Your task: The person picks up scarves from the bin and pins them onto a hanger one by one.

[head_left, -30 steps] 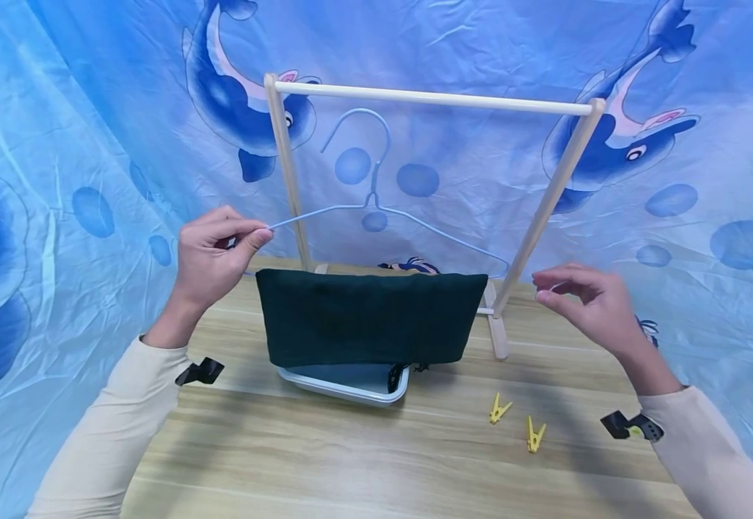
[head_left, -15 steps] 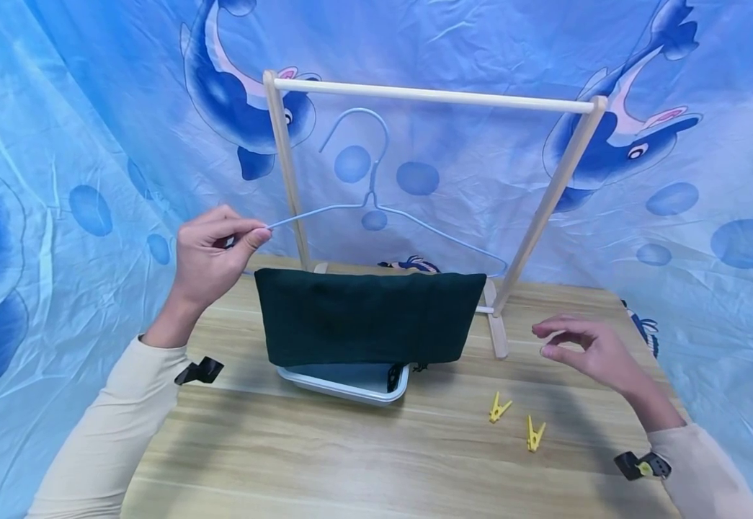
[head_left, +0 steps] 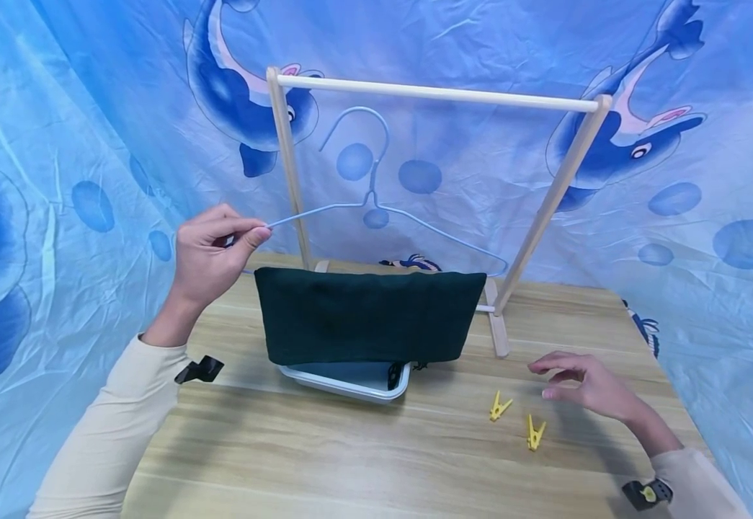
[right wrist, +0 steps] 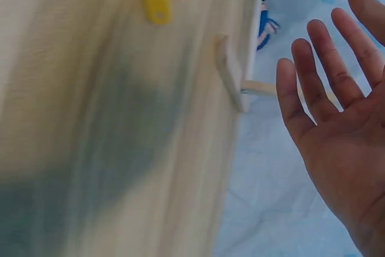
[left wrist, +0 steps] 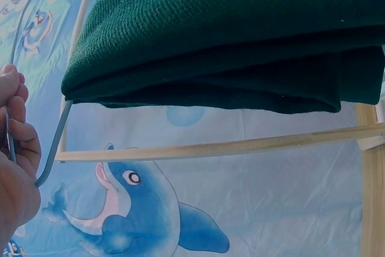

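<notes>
2 pegs point(head_left: 534, 437) – 1 hngr point(head_left: 374, 176) – 1 clth point(head_left: 370, 317)

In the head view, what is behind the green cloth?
Below the green cloth, the near edge of a pale tray and something dark show. A rack rail emerges at right. The tray's far part is hidden.

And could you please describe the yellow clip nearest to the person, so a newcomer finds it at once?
Find the wooden rack on the table, then go down to its right foot. In front of that foot, left of the person's right hand, lie two yellow clips. The near clip is yours: its twin, the far clip, lies further left and closer to the rack.
</notes>
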Available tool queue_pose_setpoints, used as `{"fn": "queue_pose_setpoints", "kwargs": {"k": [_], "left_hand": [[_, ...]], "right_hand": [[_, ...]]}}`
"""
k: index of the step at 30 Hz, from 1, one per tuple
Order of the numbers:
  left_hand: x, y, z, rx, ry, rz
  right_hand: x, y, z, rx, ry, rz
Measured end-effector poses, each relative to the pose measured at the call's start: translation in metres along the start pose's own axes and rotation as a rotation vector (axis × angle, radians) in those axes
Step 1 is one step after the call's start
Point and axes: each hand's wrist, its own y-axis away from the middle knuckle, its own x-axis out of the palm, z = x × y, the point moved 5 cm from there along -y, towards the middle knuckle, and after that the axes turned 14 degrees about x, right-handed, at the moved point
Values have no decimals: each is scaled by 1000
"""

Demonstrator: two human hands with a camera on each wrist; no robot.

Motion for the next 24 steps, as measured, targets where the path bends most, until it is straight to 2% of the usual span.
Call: {"fn": "queue_pose_setpoints", "kwargs": {"k": [5, 9, 17, 24], "left_hand": [[-1, 0, 0, -2, 3, 1], [-1, 0, -1, 0, 7, 3], [0, 0, -1, 9, 8, 7], [1, 0, 0, 8, 5, 4]], "right_hand": [[10, 6, -12, 34, 28, 56], [17, 10, -20, 33, 0, 122], [28, 17, -37, 143, 46, 246], [38, 18, -46, 182, 65, 310]]}}
